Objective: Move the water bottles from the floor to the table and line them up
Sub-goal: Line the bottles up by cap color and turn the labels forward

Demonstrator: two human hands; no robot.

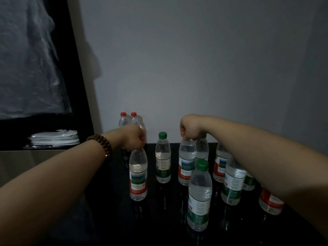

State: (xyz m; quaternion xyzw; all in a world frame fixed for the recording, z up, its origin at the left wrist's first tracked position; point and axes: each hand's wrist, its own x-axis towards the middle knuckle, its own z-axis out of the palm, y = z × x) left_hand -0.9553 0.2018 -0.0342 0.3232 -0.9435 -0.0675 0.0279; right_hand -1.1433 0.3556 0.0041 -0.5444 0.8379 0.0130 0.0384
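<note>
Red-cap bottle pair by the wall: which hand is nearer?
Left. The left hand holds the top of one bottle just in front of the red-cap pair; the right hand holds another bottle well off to the pair's right.

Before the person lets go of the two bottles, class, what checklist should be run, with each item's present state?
1. Left hand grips the top of the left-held bottle: ok.
2. Right hand grips the top of the right-held bottle: ok.
3. Both held bottles upright: ok.
4. Their bases set down on the table: cannot tell.
5. Bottles on the table form one line: not ok. They stand at differing depths, with the front green-capped bottle well ahead of the others.
6. No bottles left on the floor: cannot tell, since the floor is out of view.
</note>
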